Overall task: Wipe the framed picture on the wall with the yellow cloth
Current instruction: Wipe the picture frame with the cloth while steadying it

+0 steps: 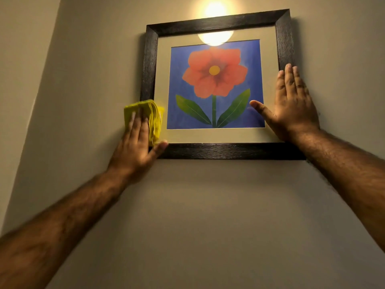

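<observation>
A framed picture (216, 151) hangs on the wall: dark wooden frame, cream mat, red flower with green leaves on blue. My left hand (137, 147) presses a folded yellow cloth (155, 117) flat against the frame's lower left corner, thumb on the bottom rail; the hand looks blurred. My right hand (291, 107) lies flat and spread on the frame's right side, fingers up along the rail, thumb reaching onto the glass. It holds nothing.
A bright lamp glare (215, 24) sits on the wall and the glass at the frame's top edge. Plain beige wall (208, 215) surrounds the picture. A wall corner (39, 84) runs down the left side.
</observation>
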`<state>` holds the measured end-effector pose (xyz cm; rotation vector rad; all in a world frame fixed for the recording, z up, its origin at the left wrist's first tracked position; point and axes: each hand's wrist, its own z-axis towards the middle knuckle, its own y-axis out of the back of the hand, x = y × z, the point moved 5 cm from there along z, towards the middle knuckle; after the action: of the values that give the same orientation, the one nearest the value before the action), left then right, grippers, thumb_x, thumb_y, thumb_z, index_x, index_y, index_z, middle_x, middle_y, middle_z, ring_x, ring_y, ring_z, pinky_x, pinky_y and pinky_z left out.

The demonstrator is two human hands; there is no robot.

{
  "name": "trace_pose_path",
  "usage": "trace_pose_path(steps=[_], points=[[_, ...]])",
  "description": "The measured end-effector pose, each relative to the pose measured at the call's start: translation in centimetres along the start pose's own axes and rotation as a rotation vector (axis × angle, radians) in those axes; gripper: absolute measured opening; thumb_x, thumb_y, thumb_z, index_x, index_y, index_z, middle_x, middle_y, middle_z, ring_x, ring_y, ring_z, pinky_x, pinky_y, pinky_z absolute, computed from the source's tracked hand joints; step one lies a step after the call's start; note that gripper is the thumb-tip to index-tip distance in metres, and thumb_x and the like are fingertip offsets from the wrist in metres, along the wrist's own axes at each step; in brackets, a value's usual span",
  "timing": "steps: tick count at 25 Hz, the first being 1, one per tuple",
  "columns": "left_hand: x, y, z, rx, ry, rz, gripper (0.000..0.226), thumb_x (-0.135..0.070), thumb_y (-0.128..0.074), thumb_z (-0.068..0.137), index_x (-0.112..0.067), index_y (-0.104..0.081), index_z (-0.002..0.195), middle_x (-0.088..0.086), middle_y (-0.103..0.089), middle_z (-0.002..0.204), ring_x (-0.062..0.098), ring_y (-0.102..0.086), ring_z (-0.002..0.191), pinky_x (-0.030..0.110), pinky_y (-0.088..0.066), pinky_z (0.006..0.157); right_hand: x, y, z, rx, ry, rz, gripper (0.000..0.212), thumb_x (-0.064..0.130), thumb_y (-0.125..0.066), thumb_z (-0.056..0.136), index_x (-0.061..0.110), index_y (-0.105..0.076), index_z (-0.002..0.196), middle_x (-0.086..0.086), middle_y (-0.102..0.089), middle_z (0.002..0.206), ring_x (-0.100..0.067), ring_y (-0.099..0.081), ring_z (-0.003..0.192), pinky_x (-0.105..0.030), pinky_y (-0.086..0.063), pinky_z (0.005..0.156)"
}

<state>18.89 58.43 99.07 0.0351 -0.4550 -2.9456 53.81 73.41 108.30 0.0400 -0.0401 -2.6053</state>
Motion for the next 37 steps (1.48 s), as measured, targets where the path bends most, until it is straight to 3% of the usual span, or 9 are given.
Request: trace_pose_path(steps=[3, 12, 18, 22, 28, 32, 35, 37], points=[[-0.3, 1.7, 6.7, -0.059, 0.022, -0.025, 0.117, -0.088, -0.002, 0.078, -0.005, -0.001, 0.160, 0.014, 0.005, 0.171, 0.023, 0.008, 0.158, 0.036, 0.003, 0.127, 0.1, 0.0, 0.1, -0.003, 0.000, -0.003, 0.111, 0.083, -0.023, 0.089, 0.001, -0.005, 0.162, -0.016, 0.002, 0.173, -0.026, 0.002, 0.162, -0.040, -0.004, 0.131], [-0.4, 3.9, 16.3, -0.132, 0.051, -0.017, 0.110, -0.087, -0.007, 0.083, -0.010, 0.003, 0.161, 0.010, 0.005, 0.172, 0.022, 0.006, 0.159, 0.040, 0.001, 0.128, -0.2, 0.0, 0.1, -0.021, 0.004, -0.015, 0.110, 0.082, -0.023, 0.089, 0.002, -0.004, 0.162, -0.016, 0.002, 0.173, -0.025, 0.002, 0.162, -0.040, -0.005, 0.131], [-0.5, 2.6, 10.5, -0.111, 0.029, -0.050, 0.099, -0.077, -0.016, 0.090, -0.009, -0.001, 0.161, 0.012, 0.001, 0.171, 0.024, 0.003, 0.159, 0.039, -0.001, 0.127, -0.4, -0.2, 0.2, -0.025, 0.006, 0.003, 0.111, 0.083, -0.022, 0.088, 0.002, -0.005, 0.162, -0.015, 0.001, 0.173, -0.026, 0.001, 0.162, -0.042, -0.006, 0.131], [-0.2, 0.3, 2.3, -0.064, 0.017, -0.040, 0.109, -0.084, -0.006, 0.083, -0.008, -0.004, 0.161, 0.014, 0.001, 0.171, 0.024, 0.003, 0.159, 0.034, 0.001, 0.126, -0.3, -0.3, 0.1, -0.028, 0.010, 0.013, 0.111, 0.083, -0.023, 0.088, 0.002, -0.006, 0.162, -0.016, 0.000, 0.173, -0.027, 0.000, 0.162, -0.042, -0.007, 0.131], [0.7, -1.2, -2.0, -0.031, -0.019, -0.017, 0.105, -0.085, -0.002, 0.084, -0.013, 0.002, 0.161, -0.004, 0.020, 0.164, 0.014, 0.014, 0.156, 0.031, 0.003, 0.125, -0.4, -0.3, 0.2, -0.035, 0.012, 0.029, 0.110, 0.082, -0.024, 0.089, 0.002, -0.007, 0.162, -0.017, -0.001, 0.173, -0.028, -0.002, 0.161, -0.042, -0.007, 0.131], [0.0, 1.0, 4.2, -0.053, 0.002, -0.035, 0.106, -0.082, -0.007, 0.086, -0.006, -0.004, 0.160, 0.012, 0.003, 0.171, 0.022, 0.007, 0.158, 0.036, 0.001, 0.128, -0.5, -0.5, 0.3, -0.047, 0.019, 0.029, 0.109, 0.082, -0.025, 0.089, 0.002, -0.007, 0.162, -0.016, -0.002, 0.173, -0.028, -0.002, 0.161, -0.041, -0.007, 0.130], [-0.9, 3.4, 9.3, -0.057, 0.053, -0.091, 0.092, -0.071, -0.017, 0.095, -0.008, -0.007, 0.161, 0.011, -0.002, 0.171, 0.022, 0.002, 0.159, 0.039, -0.002, 0.129, -0.6, -0.6, 0.2, -0.061, 0.015, 0.033, 0.109, 0.082, -0.024, 0.089, 0.003, -0.007, 0.162, -0.015, -0.002, 0.173, -0.028, -0.002, 0.161, -0.042, -0.007, 0.130], [-1.3, 4.6, 10.4, -0.111, 0.063, -0.155, 0.081, -0.064, -0.021, 0.100, -0.008, -0.021, 0.159, 0.012, -0.016, 0.170, 0.025, -0.012, 0.158, 0.038, -0.013, 0.128, -0.7, -0.6, 0.3, -0.062, 0.017, 0.033, 0.109, 0.083, -0.024, 0.089, 0.004, -0.007, 0.162, -0.015, -0.002, 0.173, -0.028, -0.003, 0.161, -0.042, -0.007, 0.130]])
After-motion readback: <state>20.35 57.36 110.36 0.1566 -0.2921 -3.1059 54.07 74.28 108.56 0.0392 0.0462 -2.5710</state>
